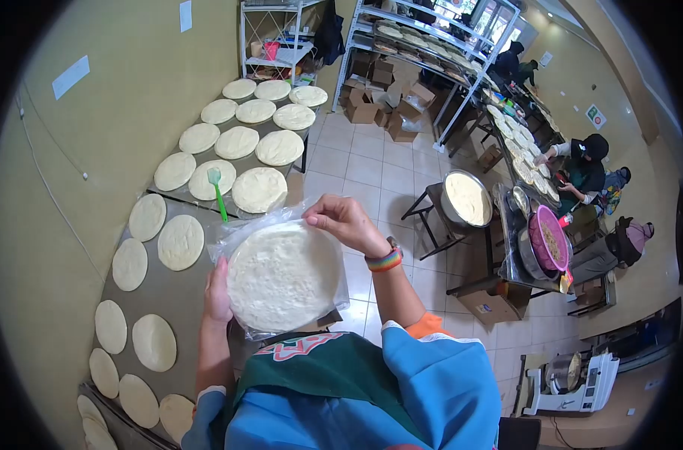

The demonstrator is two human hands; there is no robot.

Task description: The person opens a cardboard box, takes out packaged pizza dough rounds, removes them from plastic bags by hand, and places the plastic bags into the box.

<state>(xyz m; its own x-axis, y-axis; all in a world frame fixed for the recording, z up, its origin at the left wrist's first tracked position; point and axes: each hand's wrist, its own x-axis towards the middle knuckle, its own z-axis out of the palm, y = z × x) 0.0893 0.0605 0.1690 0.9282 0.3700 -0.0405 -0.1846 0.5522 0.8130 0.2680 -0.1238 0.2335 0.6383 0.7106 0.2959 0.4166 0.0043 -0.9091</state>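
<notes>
A round flat dough disc lies in a clear plastic bag, held up in front of my chest. My left hand grips the left side of the bagged disc, its thumb along the edge. At the upper right, my right hand pinches the plastic at the rim, fingers closed together. A green spatula rests on one of the discs on the table beyond my hands.
Dough discs in rows cover the long table at left. A metal bowl of batter sits on a stool at right, near a pink basin. Cardboard boxes lie on the floor by a rack. Several people stand at the right.
</notes>
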